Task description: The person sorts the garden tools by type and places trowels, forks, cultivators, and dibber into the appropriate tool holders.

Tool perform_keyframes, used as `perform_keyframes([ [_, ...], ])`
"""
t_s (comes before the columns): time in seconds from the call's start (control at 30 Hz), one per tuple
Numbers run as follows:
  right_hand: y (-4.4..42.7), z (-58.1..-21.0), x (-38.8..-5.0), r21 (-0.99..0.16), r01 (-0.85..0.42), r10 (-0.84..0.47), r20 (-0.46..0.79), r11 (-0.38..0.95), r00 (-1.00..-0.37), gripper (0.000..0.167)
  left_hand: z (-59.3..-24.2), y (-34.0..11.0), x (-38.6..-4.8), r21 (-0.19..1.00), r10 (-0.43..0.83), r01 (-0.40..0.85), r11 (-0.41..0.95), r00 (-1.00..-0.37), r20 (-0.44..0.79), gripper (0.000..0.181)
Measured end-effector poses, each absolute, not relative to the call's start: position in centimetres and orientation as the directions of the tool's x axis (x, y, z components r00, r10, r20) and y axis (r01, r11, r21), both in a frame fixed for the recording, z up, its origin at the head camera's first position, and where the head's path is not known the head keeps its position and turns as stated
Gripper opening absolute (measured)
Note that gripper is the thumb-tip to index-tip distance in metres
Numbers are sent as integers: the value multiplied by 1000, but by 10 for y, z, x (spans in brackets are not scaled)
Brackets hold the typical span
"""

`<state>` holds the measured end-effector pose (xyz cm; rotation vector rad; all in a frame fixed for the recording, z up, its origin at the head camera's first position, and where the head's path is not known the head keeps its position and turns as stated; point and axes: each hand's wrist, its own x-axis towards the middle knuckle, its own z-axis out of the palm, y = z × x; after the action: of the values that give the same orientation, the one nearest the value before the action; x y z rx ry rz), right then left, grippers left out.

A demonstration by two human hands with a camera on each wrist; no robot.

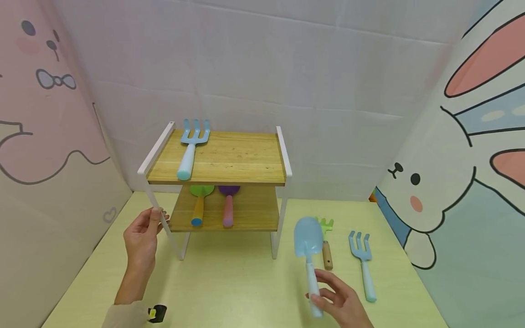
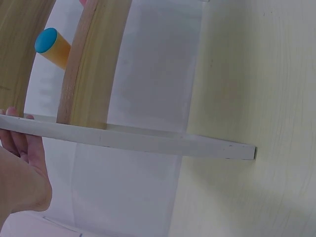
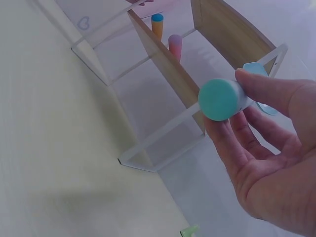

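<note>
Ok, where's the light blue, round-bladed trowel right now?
In the head view, the light blue, round-bladed trowel is in the right hand, right of the white-framed, two-tier wooden shelf.

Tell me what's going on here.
A person's right hand has a pale blue trowel in its grip, above the table. The left hand holds the white left leg of a two-level rack. One blue fork lies on the rack's top board, and an orange-handled tool and a pink-handled tool lie on the lower board. A green fork and another blue fork lie on the table, right of the rack.
</note>
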<state>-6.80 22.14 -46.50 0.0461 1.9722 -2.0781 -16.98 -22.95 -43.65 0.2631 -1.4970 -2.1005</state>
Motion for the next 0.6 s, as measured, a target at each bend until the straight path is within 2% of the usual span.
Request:
perform_keyframes([
  [0.6,198,-447,-70,-993,119,-346,-110,-3,-932,53,-436,-229,-169,924,-526,304,-231,-838,144,16],
])
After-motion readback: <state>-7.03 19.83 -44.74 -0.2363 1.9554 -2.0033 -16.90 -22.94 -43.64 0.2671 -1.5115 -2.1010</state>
